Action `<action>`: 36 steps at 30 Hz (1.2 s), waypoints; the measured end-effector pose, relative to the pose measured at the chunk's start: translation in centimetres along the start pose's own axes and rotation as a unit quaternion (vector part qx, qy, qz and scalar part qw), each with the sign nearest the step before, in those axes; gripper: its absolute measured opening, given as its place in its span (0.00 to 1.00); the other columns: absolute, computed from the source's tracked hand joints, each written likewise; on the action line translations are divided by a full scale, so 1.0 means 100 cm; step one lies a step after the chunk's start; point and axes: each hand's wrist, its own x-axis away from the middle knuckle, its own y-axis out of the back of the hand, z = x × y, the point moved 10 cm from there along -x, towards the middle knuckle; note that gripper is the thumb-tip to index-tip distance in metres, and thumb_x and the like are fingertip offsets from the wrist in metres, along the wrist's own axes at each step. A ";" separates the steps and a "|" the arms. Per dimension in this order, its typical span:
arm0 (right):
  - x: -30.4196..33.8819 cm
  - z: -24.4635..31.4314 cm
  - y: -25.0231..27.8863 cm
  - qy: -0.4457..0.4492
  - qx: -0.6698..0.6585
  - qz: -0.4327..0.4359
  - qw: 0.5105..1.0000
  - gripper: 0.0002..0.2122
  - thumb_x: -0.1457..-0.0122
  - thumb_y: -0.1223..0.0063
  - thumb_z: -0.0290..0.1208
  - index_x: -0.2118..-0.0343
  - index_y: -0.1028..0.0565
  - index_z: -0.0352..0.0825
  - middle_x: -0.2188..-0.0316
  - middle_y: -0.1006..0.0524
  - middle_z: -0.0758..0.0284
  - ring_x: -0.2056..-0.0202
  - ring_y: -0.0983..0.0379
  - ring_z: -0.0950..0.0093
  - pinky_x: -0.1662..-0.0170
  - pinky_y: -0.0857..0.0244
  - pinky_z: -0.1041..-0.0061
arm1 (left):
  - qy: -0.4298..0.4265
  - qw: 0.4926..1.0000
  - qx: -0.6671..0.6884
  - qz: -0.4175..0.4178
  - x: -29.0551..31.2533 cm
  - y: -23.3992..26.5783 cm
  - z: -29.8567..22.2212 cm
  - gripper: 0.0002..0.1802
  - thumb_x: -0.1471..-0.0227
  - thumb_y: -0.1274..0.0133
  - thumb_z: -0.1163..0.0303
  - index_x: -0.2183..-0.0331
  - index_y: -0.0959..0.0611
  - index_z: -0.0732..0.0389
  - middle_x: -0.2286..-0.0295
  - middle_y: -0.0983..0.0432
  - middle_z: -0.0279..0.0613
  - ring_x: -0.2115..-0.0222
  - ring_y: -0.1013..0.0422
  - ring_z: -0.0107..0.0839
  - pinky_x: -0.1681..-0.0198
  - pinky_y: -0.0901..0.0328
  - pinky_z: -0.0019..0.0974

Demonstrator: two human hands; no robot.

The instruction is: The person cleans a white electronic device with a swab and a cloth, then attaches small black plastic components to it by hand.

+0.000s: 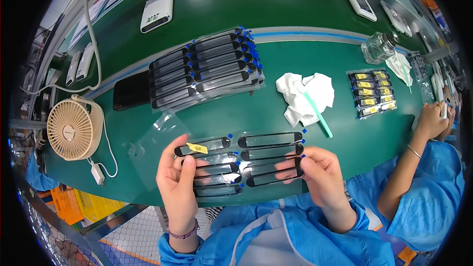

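Clear sheet of black-edged strips (271, 141): lies between left grip (178, 180), which pinches its left edge, and right grip (322, 175), which pinches its right. Counter (217, 120), beyond both grips: stacked similar sheets (202, 71), white cloth (294, 99).

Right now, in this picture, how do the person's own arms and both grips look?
Both sleeves are bright blue. The left grip is an ungloved hand with a purplish beaded bracelet at the wrist; the right grip is also ungloved.
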 end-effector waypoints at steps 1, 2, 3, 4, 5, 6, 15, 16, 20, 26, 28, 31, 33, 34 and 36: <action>0.000 0.003 -0.001 0.013 0.036 0.003 0.999 0.10 0.44 0.55 0.25 0.61 0.30 0.25 0.67 0.25 0.51 0.68 0.24 0.64 0.67 0.29 0.73 | 0.001 1.000 0.000 0.001 -0.001 -0.001 0.001 0.17 0.45 0.57 0.75 0.53 0.33 0.67 0.75 0.25 0.39 0.79 0.29 0.19 0.77 0.34 0.20; 0.000 0.005 -0.002 0.026 0.072 0.007 0.997 0.10 0.45 0.55 0.24 0.60 0.30 0.25 0.67 0.24 0.51 0.68 0.24 0.65 0.68 0.29 0.75 | -0.003 1.000 0.007 0.001 -0.001 -0.002 0.000 0.15 0.45 0.58 0.74 0.55 0.31 0.67 0.74 0.25 0.40 0.77 0.29 0.21 0.76 0.33 0.22; 0.001 0.005 -0.002 0.025 0.072 0.007 0.997 0.10 0.45 0.55 0.24 0.60 0.30 0.25 0.67 0.24 0.51 0.68 0.24 0.65 0.68 0.29 0.75 | -0.008 1.000 0.014 0.000 -0.001 -0.002 0.000 0.13 0.44 0.58 0.74 0.57 0.30 0.68 0.73 0.25 0.41 0.75 0.28 0.22 0.74 0.31 0.24; 0.000 0.007 0.004 0.035 0.079 -0.014 0.996 0.10 0.45 0.54 0.23 0.60 0.30 0.26 0.68 0.24 0.52 0.69 0.24 0.65 0.68 0.29 0.75 | -0.009 1.000 0.013 -0.003 -0.001 -0.001 0.000 0.13 0.44 0.58 0.74 0.57 0.30 0.68 0.73 0.25 0.41 0.75 0.28 0.22 0.74 0.31 0.24; 0.000 0.009 0.009 0.044 0.086 -0.034 0.995 0.10 0.45 0.54 0.22 0.60 0.30 0.26 0.68 0.24 0.52 0.69 0.24 0.65 0.69 0.29 0.76 | 0.006 1.000 0.024 0.007 -0.001 -0.003 0.003 0.12 0.43 0.59 0.71 0.59 0.29 0.67 0.74 0.25 0.41 0.76 0.29 0.23 0.74 0.32 0.24; 0.000 0.011 0.011 0.056 0.090 -0.039 0.994 0.09 0.45 0.53 0.22 0.61 0.30 0.26 0.68 0.24 0.52 0.70 0.24 0.66 0.70 0.29 0.77 | 0.020 0.999 0.036 0.017 -0.001 -0.005 0.006 0.13 0.42 0.61 0.68 0.61 0.27 0.66 0.75 0.25 0.40 0.78 0.29 0.23 0.74 0.33 0.25; -0.003 0.012 0.013 0.077 0.104 -0.071 0.989 0.05 0.44 0.54 0.22 0.67 0.31 0.27 0.76 0.25 0.62 0.75 0.25 0.75 0.73 0.27 0.78 | -0.009 1.000 -0.020 0.009 0.000 -0.007 0.005 0.12 0.42 0.59 0.68 0.71 0.26 0.65 0.78 0.25 0.41 0.80 0.30 0.23 0.76 0.33 0.23; -0.002 0.014 0.015 0.088 0.126 -0.084 0.985 0.05 0.44 0.54 0.22 0.67 0.31 0.27 0.76 0.25 0.62 0.75 0.25 0.76 0.74 0.28 0.79 | -0.010 0.999 -0.033 0.018 0.001 -0.009 0.005 0.12 0.42 0.59 0.68 0.72 0.26 0.66 0.78 0.25 0.41 0.80 0.30 0.22 0.76 0.33 0.23; -0.002 0.017 0.024 0.097 0.139 -0.110 0.979 0.04 0.44 0.55 0.22 0.67 0.30 0.27 0.77 0.25 0.63 0.76 0.25 0.77 0.75 0.28 0.80 | 0.061 0.992 0.058 0.090 0.005 -0.030 0.012 0.09 0.45 0.57 0.77 0.60 0.31 0.68 0.69 0.25 0.45 0.69 0.27 0.28 0.69 0.30 0.28; -0.002 0.018 0.022 0.101 0.135 -0.113 0.979 0.05 0.44 0.55 0.21 0.67 0.30 0.27 0.77 0.25 0.64 0.76 0.25 0.77 0.75 0.28 0.81 | 0.056 0.990 0.048 0.118 0.006 -0.031 0.014 0.14 0.49 0.54 0.81 0.58 0.32 0.68 0.64 0.27 0.47 0.65 0.27 0.31 0.66 0.29 0.29; -0.001 0.018 0.023 0.105 0.132 -0.102 0.980 0.04 0.45 0.54 0.20 0.66 0.30 0.27 0.75 0.25 0.63 0.74 0.25 0.76 0.74 0.28 0.80 | 0.060 0.991 0.042 0.114 0.006 -0.030 0.015 0.13 0.49 0.53 0.82 0.59 0.31 0.69 0.64 0.27 0.47 0.65 0.27 0.31 0.65 0.29 0.30; -0.001 0.020 0.023 0.110 0.132 -0.092 0.981 0.05 0.45 0.53 0.19 0.66 0.30 0.27 0.73 0.24 0.63 0.72 0.24 0.75 0.72 0.27 0.80 | 0.063 0.990 0.048 0.117 0.005 -0.030 0.016 0.13 0.50 0.52 0.82 0.60 0.29 0.70 0.65 0.26 0.46 0.65 0.27 0.30 0.65 0.29 0.30; -0.001 0.021 0.023 0.112 0.135 -0.093 0.980 0.05 0.45 0.53 0.19 0.66 0.31 0.27 0.73 0.25 0.63 0.72 0.24 0.75 0.72 0.27 0.80 | 0.071 0.989 0.053 0.117 0.005 -0.029 0.017 0.13 0.51 0.52 0.82 0.60 0.29 0.69 0.66 0.26 0.45 0.64 0.27 0.29 0.64 0.29 0.30; 0.000 0.022 0.023 0.114 0.133 -0.088 0.981 0.04 0.45 0.54 0.19 0.66 0.31 0.27 0.73 0.25 0.63 0.72 0.24 0.75 0.72 0.27 0.80 | 0.071 0.989 0.053 0.117 0.005 -0.029 0.018 0.13 0.51 0.52 0.82 0.60 0.29 0.69 0.66 0.26 0.45 0.64 0.27 0.29 0.64 0.29 0.30; 0.000 0.022 0.022 0.116 0.131 -0.083 0.981 0.04 0.45 0.54 0.19 0.66 0.31 0.27 0.73 0.25 0.63 0.72 0.24 0.75 0.72 0.27 0.80 | 0.073 0.988 0.064 0.119 0.005 -0.029 0.019 0.14 0.51 0.52 0.82 0.59 0.29 0.69 0.66 0.26 0.44 0.64 0.28 0.29 0.64 0.29 0.29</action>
